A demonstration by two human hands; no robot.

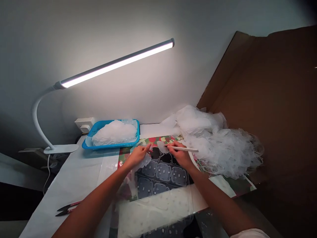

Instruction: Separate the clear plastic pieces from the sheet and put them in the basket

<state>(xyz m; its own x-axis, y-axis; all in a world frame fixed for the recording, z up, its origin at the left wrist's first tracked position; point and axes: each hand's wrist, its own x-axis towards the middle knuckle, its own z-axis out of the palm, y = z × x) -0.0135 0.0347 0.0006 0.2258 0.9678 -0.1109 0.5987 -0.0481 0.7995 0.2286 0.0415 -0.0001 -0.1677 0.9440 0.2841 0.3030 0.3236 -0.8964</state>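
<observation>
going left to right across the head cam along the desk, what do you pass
white lamp base → blue plastic tray → left hand → right hand holding a white pen-like stick → heap of clear plastic film → brown cardboard sheet

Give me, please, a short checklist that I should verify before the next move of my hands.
1. Right hand grips the white stick: ok.
2. Left hand has control of the film piece between the hands: cannot tell, it may only lie there.
3. Lamp is lit over the work: ok.
4. Snips lie apart from both hands: ok.
5. Film heap stays off the right hand: cannot tell from this angle, its edge looks very near.
</observation>
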